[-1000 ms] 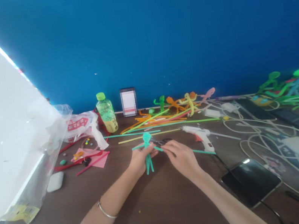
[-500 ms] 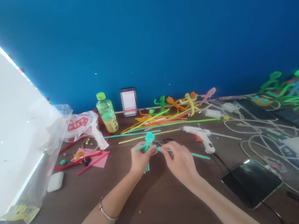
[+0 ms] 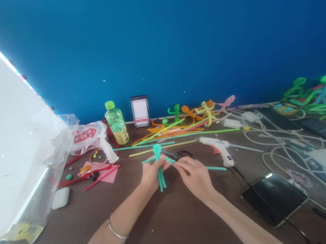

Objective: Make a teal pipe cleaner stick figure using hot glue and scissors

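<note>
Teal pipe-cleaner figure (image 3: 158, 160) sits in the left hand (image 3: 153, 175) above the brown table (image 3: 174, 228), its fuzzy body held by closed fingers. In this head view, the right hand (image 3: 195, 179) grips a long teal strand (image 3: 216, 167) between its fingertips (image 3: 179, 166). Fixing an arm seems to be the step in hand; the overlong strand appears to call for bending or trimming. Black-handled scissors (image 3: 176, 154) lie just behind the hands, near a white glue gun (image 3: 219, 150).

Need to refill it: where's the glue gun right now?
In the head view, the white hot glue gun lies on the table, right of the right hand, just past the end of a teal pipe cleaner.
</note>
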Demonstrator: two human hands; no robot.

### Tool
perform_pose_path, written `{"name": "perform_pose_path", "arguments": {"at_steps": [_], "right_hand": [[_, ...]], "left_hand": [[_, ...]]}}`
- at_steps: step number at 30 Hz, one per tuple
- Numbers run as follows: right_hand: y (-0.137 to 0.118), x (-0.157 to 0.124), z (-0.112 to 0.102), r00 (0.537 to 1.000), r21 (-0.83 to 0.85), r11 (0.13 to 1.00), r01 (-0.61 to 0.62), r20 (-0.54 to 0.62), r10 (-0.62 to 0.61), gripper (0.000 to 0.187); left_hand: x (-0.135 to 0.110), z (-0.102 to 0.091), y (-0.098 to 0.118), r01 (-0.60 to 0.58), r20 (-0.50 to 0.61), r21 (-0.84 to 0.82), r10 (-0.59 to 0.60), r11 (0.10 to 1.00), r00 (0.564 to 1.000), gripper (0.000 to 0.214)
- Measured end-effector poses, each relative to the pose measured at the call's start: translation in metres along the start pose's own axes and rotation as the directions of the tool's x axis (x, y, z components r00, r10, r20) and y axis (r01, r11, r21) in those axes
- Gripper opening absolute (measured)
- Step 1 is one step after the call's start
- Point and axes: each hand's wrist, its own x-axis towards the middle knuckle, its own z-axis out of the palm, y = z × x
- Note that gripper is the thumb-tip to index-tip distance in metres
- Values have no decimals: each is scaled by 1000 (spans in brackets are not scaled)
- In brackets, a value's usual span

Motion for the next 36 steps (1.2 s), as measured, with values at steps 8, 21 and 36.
{"name": "perform_pose_path", "arguments": {"at_steps": [8, 21, 36], "right_hand": [[11, 19, -19, 989, -69, 993, 100, 115, -92, 22], [19, 22, -16, 973, 215, 976, 25, 220, -73, 19], [25, 50, -33, 913, 168, 982, 81, 382, -141, 18]], "left_hand": [[-6, 3, 8, -46, 132, 19, 43, 999, 990, 32], [-4, -1, 6, 105, 173, 39, -111, 994, 979, 31], [-2, -6, 7, 182, 228, 212, -230, 960, 946, 27]]}}
